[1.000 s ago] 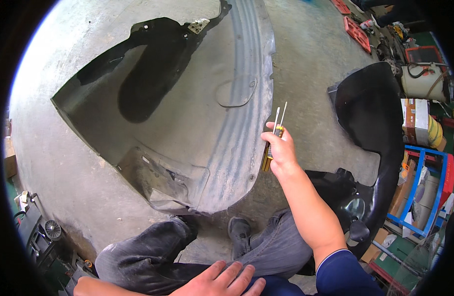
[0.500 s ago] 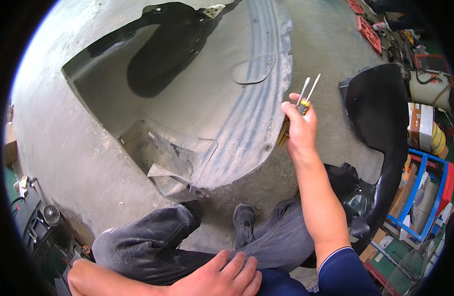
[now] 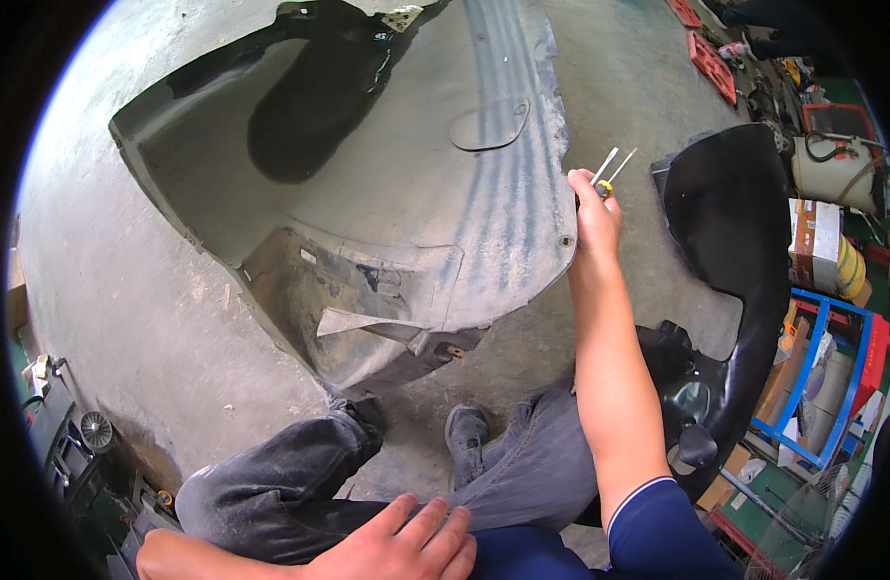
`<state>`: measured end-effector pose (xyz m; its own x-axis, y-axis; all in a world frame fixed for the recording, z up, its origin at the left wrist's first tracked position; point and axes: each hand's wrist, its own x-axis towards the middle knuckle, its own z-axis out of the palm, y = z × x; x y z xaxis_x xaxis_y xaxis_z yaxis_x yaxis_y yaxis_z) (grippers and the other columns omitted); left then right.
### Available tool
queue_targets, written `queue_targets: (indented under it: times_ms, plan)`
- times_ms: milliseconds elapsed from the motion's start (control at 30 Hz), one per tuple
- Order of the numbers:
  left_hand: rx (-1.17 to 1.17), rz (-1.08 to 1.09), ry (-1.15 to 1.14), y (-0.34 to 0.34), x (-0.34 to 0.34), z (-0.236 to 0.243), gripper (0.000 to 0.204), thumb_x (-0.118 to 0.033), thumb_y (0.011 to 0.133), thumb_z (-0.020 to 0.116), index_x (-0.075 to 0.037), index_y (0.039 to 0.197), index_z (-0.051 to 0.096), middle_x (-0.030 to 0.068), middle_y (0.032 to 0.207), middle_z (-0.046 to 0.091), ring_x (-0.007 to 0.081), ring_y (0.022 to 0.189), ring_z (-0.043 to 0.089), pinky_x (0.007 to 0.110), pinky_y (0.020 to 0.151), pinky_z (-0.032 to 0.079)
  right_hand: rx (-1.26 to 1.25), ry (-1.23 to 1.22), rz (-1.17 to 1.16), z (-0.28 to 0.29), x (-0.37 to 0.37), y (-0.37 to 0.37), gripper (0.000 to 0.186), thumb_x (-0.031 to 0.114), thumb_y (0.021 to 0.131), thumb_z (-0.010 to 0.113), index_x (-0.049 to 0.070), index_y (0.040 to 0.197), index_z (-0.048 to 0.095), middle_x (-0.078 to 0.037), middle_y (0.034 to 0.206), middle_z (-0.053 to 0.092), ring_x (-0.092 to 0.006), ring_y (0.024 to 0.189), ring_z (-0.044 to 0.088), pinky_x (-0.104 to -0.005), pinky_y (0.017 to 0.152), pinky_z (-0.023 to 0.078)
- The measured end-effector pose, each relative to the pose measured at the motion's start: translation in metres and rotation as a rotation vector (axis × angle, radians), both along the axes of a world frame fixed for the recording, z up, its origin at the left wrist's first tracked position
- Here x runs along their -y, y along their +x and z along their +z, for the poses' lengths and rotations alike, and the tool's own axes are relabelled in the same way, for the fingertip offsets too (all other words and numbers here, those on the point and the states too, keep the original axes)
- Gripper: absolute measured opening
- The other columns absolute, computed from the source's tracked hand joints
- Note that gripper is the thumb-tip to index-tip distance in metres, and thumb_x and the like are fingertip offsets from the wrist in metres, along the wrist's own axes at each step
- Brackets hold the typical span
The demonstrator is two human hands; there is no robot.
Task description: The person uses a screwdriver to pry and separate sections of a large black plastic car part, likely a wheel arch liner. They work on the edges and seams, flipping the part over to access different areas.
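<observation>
My right hand (image 3: 599, 215) is closed around two screwdrivers (image 3: 604, 181). Their metal shafts point up and away, and a bit of yellow and black handle shows. The same hand meets the right edge of a large, dusty grey plastic wheel-arch liner (image 3: 396, 188); part of the fingers is hidden, so I cannot tell how firmly they grip that edge. A dark oval patch and bluish streaks mark the liner's surface. Over my lap lies my left hand (image 3: 396, 546), fingers stretched out and holding nothing.
A glossy black moulded panel (image 3: 725, 213) lies on the concrete floor at right. Beyond it stand a blue metal frame (image 3: 817, 377), a box (image 3: 814, 237) and a whitish container (image 3: 831, 174). Black parts with a small wheel (image 3: 97, 432) sit at lower left. A person's dark-clothed leg (image 3: 783, 17) shows far right.
The liner has tilted, its near end rising and showing more of its underside. My right hand has moved up slightly against its edge, screwdrivers still held. My left hand has shifted slightly left.
</observation>
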<state>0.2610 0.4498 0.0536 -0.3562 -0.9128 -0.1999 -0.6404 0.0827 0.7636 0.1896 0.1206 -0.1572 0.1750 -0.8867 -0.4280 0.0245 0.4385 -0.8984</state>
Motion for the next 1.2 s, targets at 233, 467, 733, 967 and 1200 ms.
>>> queue_targets:
  times_ms: [233, 467, 733, 967, 1200]
  plan:
    - [-0.012, -0.041, 0.005, 0.004, 0.008, 0.003, 0.035, -0.019, 0.086, 0.054, 0.004, 0.110, 0.062, 0.0198, 0.120, 0.061, 0.0336, 0.116, 0.056, 0.046, 0.101, 0.044, -0.037, 0.044, -0.002, -0.002, 0.016, -0.001, 0.033, 0.015, 0.089, 0.071, -0.003, 0.112, 0.057, -0.012, 0.100, 0.066, -0.0215, 0.088, 0.066, -0.0351, 0.078, 0.054]
    - [-0.026, -0.015, 0.018, 0.006, 0.002, 0.001, 0.036, -0.021, 0.086, 0.055, 0.004, 0.111, 0.062, 0.0203, 0.120, 0.061, 0.0340, 0.116, 0.056, 0.047, 0.101, 0.044, -0.018, 0.105, -0.031, -0.011, 0.021, 0.003, 0.026, 0.021, 0.091, 0.072, 0.003, 0.107, 0.059, -0.007, 0.095, 0.067, -0.0192, 0.084, 0.065, -0.0348, 0.074, 0.053]
    - [0.001, -0.046, 0.022, 0.008, 0.000, -0.001, 0.041, -0.027, 0.085, 0.059, 0.002, 0.113, 0.062, 0.0189, 0.122, 0.060, 0.0341, 0.117, 0.055, 0.047, 0.102, 0.044, 0.100, 0.093, 0.017, -0.006, 0.016, 0.004, 0.029, 0.026, 0.095, 0.067, 0.000, 0.106, 0.059, -0.009, 0.096, 0.067, -0.0204, 0.085, 0.066, -0.0359, 0.073, 0.054]
    - [0.080, -0.015, 0.118, 0.023, 0.009, -0.009, 0.048, -0.034, 0.080, 0.070, -0.003, 0.116, 0.064, 0.0165, 0.121, 0.064, 0.0330, 0.118, 0.058, 0.045, 0.100, 0.046, 0.257, 0.089, 0.074, -0.013, 0.013, 0.006, 0.030, 0.026, 0.096, 0.066, -0.001, 0.107, 0.060, -0.010, 0.097, 0.067, -0.0216, 0.088, 0.067, -0.0361, 0.079, 0.054]
    - [0.281, 0.655, 0.139, 0.073, 0.033, -0.046, 0.082, -0.021, 0.074, 0.080, -0.001, 0.144, 0.043, 0.0215, 0.147, 0.045, 0.0393, 0.136, 0.044, 0.044, 0.112, 0.037, 0.307, 0.141, 0.010, -0.023, 0.020, -0.001, 0.033, 0.027, 0.094, 0.069, -0.003, 0.106, 0.062, -0.010, 0.098, 0.069, -0.0210, 0.085, 0.066, -0.0357, 0.076, 0.052]
